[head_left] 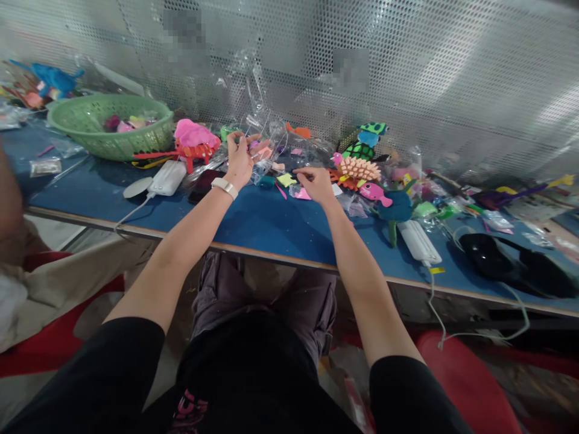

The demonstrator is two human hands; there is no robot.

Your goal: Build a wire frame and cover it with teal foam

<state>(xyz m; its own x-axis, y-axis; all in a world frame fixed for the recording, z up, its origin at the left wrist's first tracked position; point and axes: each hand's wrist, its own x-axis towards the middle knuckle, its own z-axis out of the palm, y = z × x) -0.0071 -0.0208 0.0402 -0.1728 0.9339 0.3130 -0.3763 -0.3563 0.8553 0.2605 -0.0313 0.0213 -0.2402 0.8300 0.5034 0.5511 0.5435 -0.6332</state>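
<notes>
Two risks, upper centre: spread left hand point(240, 161) is hovering by wrap point(257, 90), which could snag; right hand point(317, 182), pinch unclear, is risking knocking yellow piece point(286, 179).

Widest passage for you: bare front strip of blue tabletop point(275, 232), directly before you. Gap between your left hand point(239, 161) and right hand point(317, 183) narrower, yellow-green piece point(286, 180) lying in it. Perforated metal wall point(298, 66) bars way at back. To your left, pink-and-red toy point(196, 143), white power bank point(167, 178), green basket point(108, 140) obstruct; to your right, spiky toy point(360, 170), second white power bank point(420, 242).
</notes>
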